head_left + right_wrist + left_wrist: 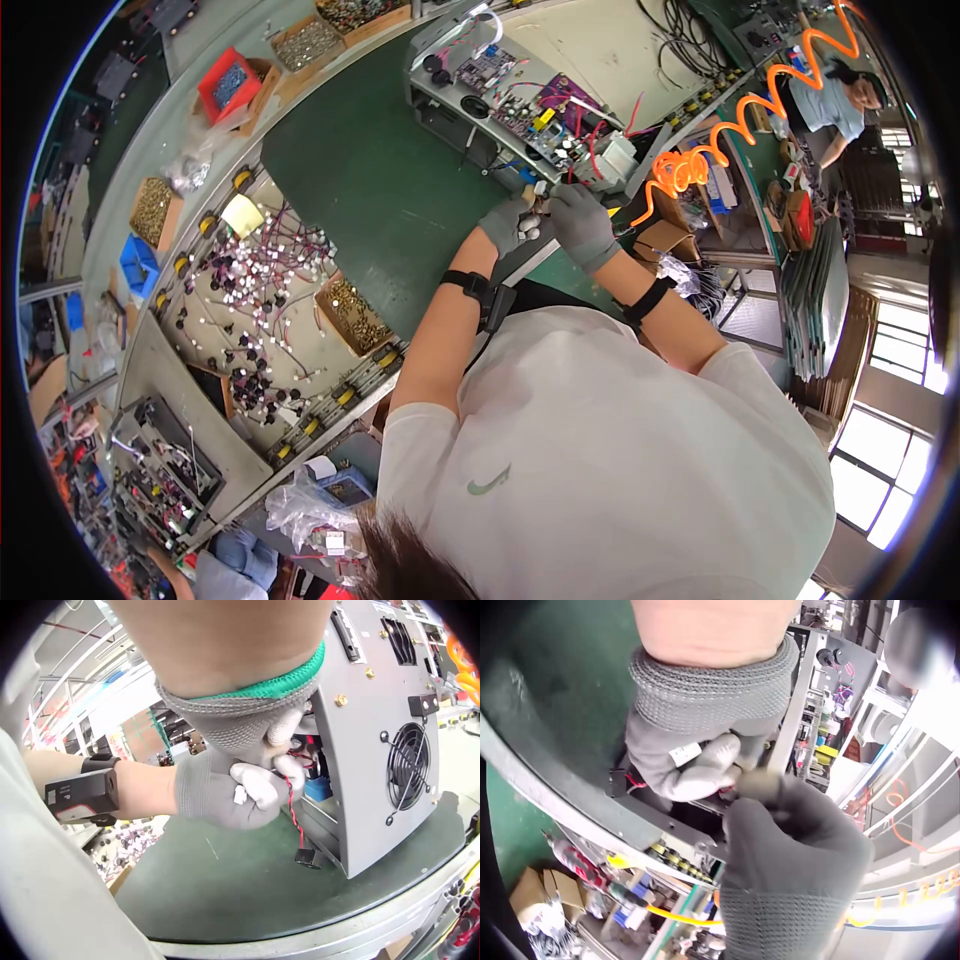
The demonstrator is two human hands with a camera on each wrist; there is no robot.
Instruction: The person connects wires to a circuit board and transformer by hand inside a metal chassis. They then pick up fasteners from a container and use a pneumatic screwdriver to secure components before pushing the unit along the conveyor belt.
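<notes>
Both hands wear grey gloves with pale fingertips and meet at the near edge of a grey metal chassis (430,95) holding circuit boards (525,120). My left hand (505,225) curls its fingers around a twisted red-and-black wire (292,814); a small white connector (240,794) pokes out by its fingers. A black plug-like end (307,857) of the wire dangles below. My right hand (583,225), fingertips against the left hand's, pinches the same wire at the chassis opening. In the left wrist view the fingers hide the pinched part.
The chassis panel carries a round fan grille (409,765). It stands on a green work surface (350,190). Left of it lie many cable connectors (265,270) and a box of brass-coloured parts (352,315). An orange coiled hose (685,170) hangs at right; another person (825,110) is beyond.
</notes>
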